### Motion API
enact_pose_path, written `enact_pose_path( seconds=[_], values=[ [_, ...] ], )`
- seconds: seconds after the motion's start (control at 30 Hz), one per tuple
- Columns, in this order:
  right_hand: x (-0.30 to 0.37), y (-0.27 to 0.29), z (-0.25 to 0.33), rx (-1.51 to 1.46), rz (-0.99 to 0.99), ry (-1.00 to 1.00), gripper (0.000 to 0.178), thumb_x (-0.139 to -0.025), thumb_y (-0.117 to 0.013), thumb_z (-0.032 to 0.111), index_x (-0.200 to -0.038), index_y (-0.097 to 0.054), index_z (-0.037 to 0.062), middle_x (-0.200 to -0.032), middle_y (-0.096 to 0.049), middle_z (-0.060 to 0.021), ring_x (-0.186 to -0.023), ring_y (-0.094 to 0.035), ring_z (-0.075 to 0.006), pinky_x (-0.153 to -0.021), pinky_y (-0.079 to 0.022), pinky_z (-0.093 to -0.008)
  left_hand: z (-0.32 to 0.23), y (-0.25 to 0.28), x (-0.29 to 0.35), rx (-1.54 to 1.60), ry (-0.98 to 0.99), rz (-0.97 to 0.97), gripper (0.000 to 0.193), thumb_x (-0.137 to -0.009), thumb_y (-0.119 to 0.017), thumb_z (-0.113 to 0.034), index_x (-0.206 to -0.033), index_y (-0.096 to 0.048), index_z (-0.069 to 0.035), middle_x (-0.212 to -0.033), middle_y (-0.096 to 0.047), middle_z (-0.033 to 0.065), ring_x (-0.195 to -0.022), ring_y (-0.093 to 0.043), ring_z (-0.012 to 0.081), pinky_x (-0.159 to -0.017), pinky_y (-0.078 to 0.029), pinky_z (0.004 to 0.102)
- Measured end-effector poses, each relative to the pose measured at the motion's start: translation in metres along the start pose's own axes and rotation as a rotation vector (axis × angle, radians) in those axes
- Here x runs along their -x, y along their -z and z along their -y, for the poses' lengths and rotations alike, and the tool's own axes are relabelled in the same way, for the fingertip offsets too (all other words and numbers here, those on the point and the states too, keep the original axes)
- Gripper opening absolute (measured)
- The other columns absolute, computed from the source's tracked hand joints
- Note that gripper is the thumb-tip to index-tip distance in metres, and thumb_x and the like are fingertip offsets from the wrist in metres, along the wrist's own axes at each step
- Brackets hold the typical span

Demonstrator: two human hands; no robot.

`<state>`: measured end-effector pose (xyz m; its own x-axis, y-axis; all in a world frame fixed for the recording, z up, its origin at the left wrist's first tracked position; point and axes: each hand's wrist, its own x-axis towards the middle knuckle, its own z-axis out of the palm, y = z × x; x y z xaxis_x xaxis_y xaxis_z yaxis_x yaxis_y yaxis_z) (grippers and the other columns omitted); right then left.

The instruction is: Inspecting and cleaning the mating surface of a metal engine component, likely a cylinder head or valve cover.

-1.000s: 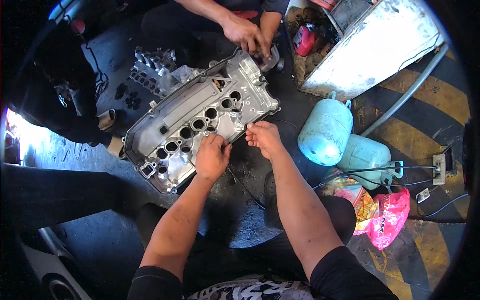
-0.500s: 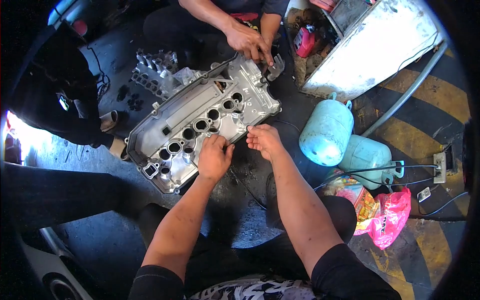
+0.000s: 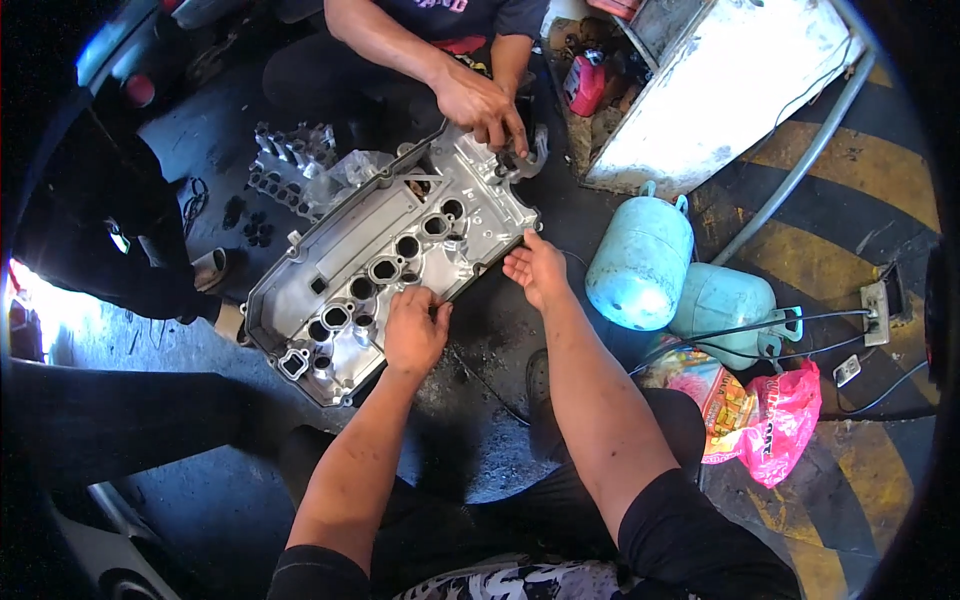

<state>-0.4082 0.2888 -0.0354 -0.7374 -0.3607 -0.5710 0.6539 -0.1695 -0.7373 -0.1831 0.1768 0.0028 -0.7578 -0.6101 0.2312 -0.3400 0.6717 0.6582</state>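
Note:
A large silver engine valve cover [image 3: 330, 270] with a row of round openings lies slantwise in front of me. My left hand [image 3: 415, 328] rests on its near long edge, fingers bent over the metal. Farther right along that edge is my right hand [image 3: 538, 268]; one fingertip meets the rim close to the right corner, while the other fingers are loosely curled and apart. Nothing shows in its grasp. Across from me, another person's hand [image 3: 485, 108] is at the cover's far right end, beside a grey metal piece [image 3: 530, 155].
A silver part with several ports [image 3: 290, 165] and clear plastic [image 3: 350, 172] lie behind the cover. At right are two pale-blue gas cylinders [image 3: 640, 262], [image 3: 735, 310], a pink bag [image 3: 783, 425], cables and a socket box [image 3: 876, 312]. A white cabinet [image 3: 715, 95] stands beyond.
My right hand has moved along the near edge toward the cover's right corner, and its fingers look more spread. My left hand stays at about the same place on the cover. The view has shifted slightly.

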Motion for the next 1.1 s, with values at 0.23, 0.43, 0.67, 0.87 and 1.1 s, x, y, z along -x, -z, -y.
enact_pose_path(
  seconds=[0.23,0.43,0.67,0.87,1.1],
  values=[
    [-0.007,-0.007,-0.001,-0.029,0.025,0.046,0.038,-0.098,-0.074,0.032,-0.112,-0.056,0.0016,-0.096,-0.061,-0.0111,-0.079,-0.065,-0.0235,-0.069,-0.061,-0.0408,0.003,0.001,-0.001,-0.021,-0.028,-0.007,0.015,-0.087,-0.076,-0.014,-0.093,-0.066,-0.005,-0.096,-0.065,0.013,-0.098,-0.06,0.0369,-0.087,-0.051,0.047],
    [0.007,-0.016,-0.005,0.019,-0.069,0.02,0.033,-0.099,-0.074,0.029,-0.109,-0.057,0.003,-0.092,-0.062,-0.0085,-0.074,-0.065,-0.0212,-0.064,-0.06,-0.0375,0.001,0.001,-0.001,-0.028,-0.029,-0.019,0.016,-0.087,-0.077,-0.014,-0.093,-0.065,-0.005,-0.096,-0.065,0.0127,-0.096,-0.061,0.0362,-0.085,-0.051,0.0467],
    [0.025,-0.031,-0.014,0.065,-0.151,0.088,0.024,-0.098,-0.075,0.023,-0.099,-0.064,0.0014,-0.082,-0.064,-0.006,-0.063,-0.063,-0.0156,-0.054,-0.056,-0.0315,0.002,0.0,0.0,-0.003,-0.026,-0.038,0.017,-0.086,-0.077,-0.016,-0.09,-0.064,-0.005,-0.093,-0.063,0.0142,-0.096,-0.06,0.0376,-0.086,-0.049,0.047],
    [0.022,-0.034,-0.019,0.149,-0.168,0.253,0.02,-0.097,-0.075,0.017,-0.095,-0.066,0.0001,-0.08,-0.065,-0.006,-0.062,-0.063,-0.015,-0.052,-0.054,-0.0298,0.0,0.002,-0.001,-0.03,-0.021,-0.022,0.014,-0.086,-0.077,-0.014,-0.091,-0.066,-0.006,-0.096,-0.065,0.0124,-0.098,-0.061,0.0362,-0.086,-0.051,0.047],
    [0.02,-0.031,-0.02,0.055,-0.199,0.158,0.022,-0.096,-0.077,0.021,-0.102,-0.063,0.0045,-0.081,-0.063,-0.0047,-0.064,-0.062,-0.0157,-0.056,-0.055,-0.0311,-0.021,-0.002,-0.016,-0.11,-0.115,-0.055,0.018,-0.086,-0.077,-0.019,-0.097,-0.069,-0.008,-0.097,-0.067,0.0108,-0.097,-0.064,0.0343,-0.086,-0.049,0.0479]
  ],
)
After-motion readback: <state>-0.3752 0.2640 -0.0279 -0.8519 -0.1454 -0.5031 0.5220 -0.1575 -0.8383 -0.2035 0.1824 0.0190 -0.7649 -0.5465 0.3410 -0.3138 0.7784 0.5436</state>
